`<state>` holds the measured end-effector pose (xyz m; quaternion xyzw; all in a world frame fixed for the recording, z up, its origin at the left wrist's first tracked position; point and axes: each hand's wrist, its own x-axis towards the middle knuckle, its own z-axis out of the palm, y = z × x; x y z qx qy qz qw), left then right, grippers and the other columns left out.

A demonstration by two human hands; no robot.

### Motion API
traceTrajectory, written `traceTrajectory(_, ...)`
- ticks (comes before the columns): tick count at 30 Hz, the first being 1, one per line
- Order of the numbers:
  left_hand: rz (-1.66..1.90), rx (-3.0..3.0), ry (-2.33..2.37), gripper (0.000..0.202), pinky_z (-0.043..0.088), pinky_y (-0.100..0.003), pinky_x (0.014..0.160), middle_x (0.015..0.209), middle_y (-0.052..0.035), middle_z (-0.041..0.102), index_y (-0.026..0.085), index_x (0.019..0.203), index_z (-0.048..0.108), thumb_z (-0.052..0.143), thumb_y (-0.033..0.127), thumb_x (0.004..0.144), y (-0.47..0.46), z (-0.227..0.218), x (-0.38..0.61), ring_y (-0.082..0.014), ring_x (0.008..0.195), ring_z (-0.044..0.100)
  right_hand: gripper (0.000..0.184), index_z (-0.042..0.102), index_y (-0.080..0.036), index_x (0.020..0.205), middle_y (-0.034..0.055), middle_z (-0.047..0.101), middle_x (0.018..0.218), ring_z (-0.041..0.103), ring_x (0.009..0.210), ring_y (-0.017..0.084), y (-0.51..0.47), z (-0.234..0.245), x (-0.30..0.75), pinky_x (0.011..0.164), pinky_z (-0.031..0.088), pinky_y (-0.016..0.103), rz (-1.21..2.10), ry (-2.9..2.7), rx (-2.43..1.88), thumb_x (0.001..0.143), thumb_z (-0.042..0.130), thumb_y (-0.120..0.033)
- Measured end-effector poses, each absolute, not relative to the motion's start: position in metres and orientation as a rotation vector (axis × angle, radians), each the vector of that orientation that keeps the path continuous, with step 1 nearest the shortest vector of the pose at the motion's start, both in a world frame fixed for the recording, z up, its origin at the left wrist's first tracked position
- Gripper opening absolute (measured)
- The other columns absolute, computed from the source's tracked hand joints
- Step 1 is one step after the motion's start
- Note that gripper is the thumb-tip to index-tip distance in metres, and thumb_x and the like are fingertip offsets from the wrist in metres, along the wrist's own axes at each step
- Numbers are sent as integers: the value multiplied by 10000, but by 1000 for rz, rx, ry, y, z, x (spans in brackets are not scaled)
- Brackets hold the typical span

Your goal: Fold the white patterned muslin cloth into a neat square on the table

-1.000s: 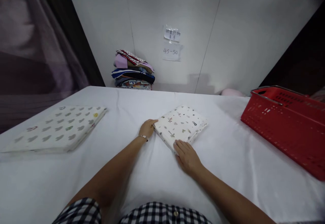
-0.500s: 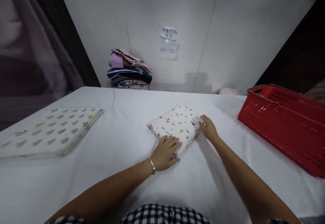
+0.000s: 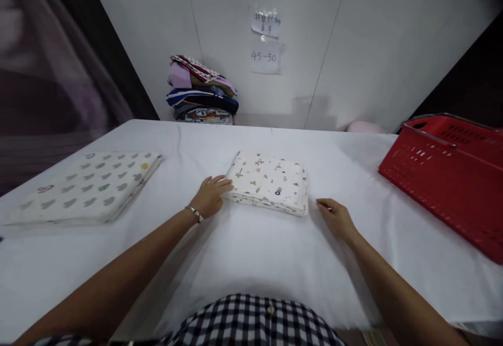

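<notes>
In the head view, a folded white cloth (image 3: 267, 181) with small printed figures lies flat in the middle of the table, its layered edge towards me. My left hand (image 3: 210, 194), a bracelet at the wrist, touches the cloth's left edge with fingers stretched out. Just right of the cloth, apart from it, is my right hand (image 3: 334, 218). Its fingers are bent together close above the table, and nothing shows in them. Another folded white cloth (image 3: 90, 186), printed with grey shapes and a few coloured ones, lies to the left.
A white sheet covers the table (image 3: 251, 262). On the right stands a red plastic basket (image 3: 444, 178) with a metal handle. Several folded fabrics form a stack (image 3: 202, 92) by the back wall, near paper signs (image 3: 267, 55). A dark curtain (image 3: 58, 74) hangs at left.
The figured cloth has been turned so its long edge faces me. My left hand has moved left to its side; my right hand has come off it, nearer to me. The view has tilted down slightly.
</notes>
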<state>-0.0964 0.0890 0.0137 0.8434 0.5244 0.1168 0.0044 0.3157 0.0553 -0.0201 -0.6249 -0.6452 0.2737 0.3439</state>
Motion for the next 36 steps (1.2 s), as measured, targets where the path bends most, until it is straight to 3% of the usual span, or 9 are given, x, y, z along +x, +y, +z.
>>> traceTrajectory(7,630,2679,1350,311,303,-431,1016,1182,-56,595,214,1124,588,435,248,856,63,14,-31,-215,1119,484,289,663,-268,1047,49,643,965,592,877,188,57,-5,312,742,475,317,634,-2012,-1327,876,443,-346)
traceTrajectory(12,691,2636,1279,249,332,-400,958,1108,-38,615,232,1083,597,431,264,901,59,13,14,-198,1037,503,279,680,-282,1017,50,634,927,579,847,196,66,7,302,739,472,341,607,-2158,-1329,853,466,-356)
traceTrajectory(16,596,2662,1199,195,352,-383,897,1038,-31,622,224,1014,617,473,289,900,60,16,58,-198,992,505,281,664,-206,915,36,633,751,562,666,158,64,4,300,599,461,283,784,-1790,-1527,808,517,-421)
traceTrajectory(21,548,2631,1243,158,371,-372,830,951,-34,607,214,919,640,550,330,862,64,14,97,-209,949,502,324,583,-173,689,-14,530,493,421,396,88,50,-1,292,365,295,213,1305,-1451,-1663,778,527,-480)
traceTrajectory(28,533,2578,1356,146,381,-387,811,916,-59,595,182,882,644,589,309,837,67,13,110,-224,929,502,308,499,-186,646,-35,519,443,359,341,58,47,-3,283,337,209,197,1505,-1291,-1555,698,629,-461)
traceTrajectory(36,521,2567,1326,136,393,-375,810,924,-49,608,189,873,648,598,310,835,71,10,112,-215,917,523,271,510,-189,672,-32,532,457,359,350,59,46,-7,287,342,210,197,1515,-1233,-1526,687,639,-426)
